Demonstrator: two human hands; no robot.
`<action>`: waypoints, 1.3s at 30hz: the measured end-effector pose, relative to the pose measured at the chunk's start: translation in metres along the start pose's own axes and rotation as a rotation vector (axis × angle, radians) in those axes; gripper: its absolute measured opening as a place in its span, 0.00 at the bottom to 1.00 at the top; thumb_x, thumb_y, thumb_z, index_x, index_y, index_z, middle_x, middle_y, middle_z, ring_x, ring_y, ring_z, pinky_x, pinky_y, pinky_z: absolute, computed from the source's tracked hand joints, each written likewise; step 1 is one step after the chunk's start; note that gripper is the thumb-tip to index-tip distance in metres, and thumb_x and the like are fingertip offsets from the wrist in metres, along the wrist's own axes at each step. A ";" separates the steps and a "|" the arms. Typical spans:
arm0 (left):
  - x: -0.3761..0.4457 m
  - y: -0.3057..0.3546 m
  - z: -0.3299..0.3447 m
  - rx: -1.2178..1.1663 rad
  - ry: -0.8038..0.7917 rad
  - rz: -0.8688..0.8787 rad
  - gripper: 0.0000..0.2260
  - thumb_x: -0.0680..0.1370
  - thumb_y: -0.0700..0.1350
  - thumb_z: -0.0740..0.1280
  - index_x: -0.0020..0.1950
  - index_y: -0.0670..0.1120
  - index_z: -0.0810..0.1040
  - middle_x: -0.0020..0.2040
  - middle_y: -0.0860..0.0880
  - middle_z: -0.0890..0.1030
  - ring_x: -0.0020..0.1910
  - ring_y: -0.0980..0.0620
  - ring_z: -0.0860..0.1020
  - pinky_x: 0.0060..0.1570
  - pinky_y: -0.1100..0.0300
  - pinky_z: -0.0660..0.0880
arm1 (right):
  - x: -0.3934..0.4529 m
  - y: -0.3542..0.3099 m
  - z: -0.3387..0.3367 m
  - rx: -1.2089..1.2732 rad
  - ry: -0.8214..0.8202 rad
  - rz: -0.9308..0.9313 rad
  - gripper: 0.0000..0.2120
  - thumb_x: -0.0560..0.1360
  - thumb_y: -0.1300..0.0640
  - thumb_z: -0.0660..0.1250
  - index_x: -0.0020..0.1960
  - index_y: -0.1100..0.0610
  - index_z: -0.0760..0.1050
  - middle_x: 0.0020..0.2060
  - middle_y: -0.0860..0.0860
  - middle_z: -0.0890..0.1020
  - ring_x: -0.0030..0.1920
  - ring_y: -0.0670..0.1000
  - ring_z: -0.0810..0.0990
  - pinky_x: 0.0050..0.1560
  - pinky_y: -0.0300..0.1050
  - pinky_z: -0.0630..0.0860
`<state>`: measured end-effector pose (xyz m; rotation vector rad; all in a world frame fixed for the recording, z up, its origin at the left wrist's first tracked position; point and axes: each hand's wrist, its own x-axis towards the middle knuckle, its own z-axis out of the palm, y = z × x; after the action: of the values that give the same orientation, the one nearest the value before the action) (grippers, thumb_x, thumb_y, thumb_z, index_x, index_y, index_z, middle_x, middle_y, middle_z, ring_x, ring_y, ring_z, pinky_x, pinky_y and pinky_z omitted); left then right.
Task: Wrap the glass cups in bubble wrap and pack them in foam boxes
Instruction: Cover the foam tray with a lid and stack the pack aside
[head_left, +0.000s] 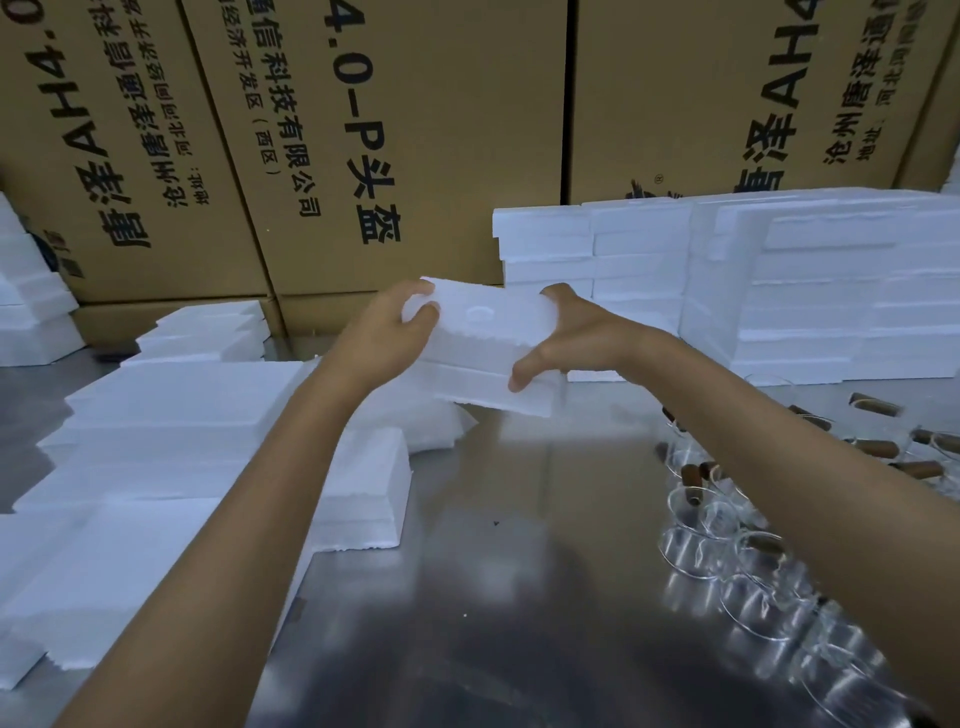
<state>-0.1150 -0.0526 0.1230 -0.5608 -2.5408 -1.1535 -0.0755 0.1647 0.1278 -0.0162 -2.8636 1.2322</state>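
From the head view, the left hand (387, 332) grips the left end of a white foam box (485, 345), fingers curled over its far top edge, while the right hand (563, 338) clasps the right end, thumb stretched down the near face and fingers hooked behind. The box is held above the steel table (493, 519), at the far middle, tilted, two closed halves showing a seam and a round dimple on top. Glass cups (727, 545) with brown handles lie clustered on the near right; foam stacks (779, 291) stand far right
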 end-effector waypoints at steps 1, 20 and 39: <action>0.001 0.000 -0.010 -0.004 0.004 -0.012 0.16 0.84 0.50 0.60 0.71 0.52 0.73 0.72 0.52 0.72 0.65 0.51 0.72 0.56 0.59 0.70 | 0.001 -0.007 0.001 0.002 -0.007 -0.014 0.44 0.59 0.51 0.82 0.66 0.50 0.60 0.56 0.49 0.74 0.53 0.51 0.78 0.51 0.50 0.80; -0.019 -0.061 -0.187 0.574 0.260 -0.552 0.16 0.78 0.51 0.59 0.62 0.44 0.74 0.62 0.38 0.77 0.61 0.33 0.73 0.63 0.42 0.70 | -0.011 -0.202 0.123 -0.083 -0.210 -0.181 0.38 0.67 0.50 0.77 0.69 0.59 0.62 0.56 0.52 0.73 0.46 0.51 0.77 0.32 0.39 0.73; -0.009 -0.015 -0.142 0.675 0.401 -0.246 0.11 0.81 0.47 0.58 0.52 0.42 0.77 0.42 0.42 0.75 0.44 0.42 0.72 0.48 0.51 0.67 | -0.004 -0.127 0.104 0.164 -0.265 -0.060 0.68 0.64 0.39 0.79 0.76 0.49 0.24 0.79 0.51 0.55 0.78 0.60 0.54 0.73 0.51 0.59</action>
<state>-0.0996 -0.1720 0.1997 0.1400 -2.4551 -0.3495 -0.0742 0.0017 0.1486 0.2522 -2.9374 1.5604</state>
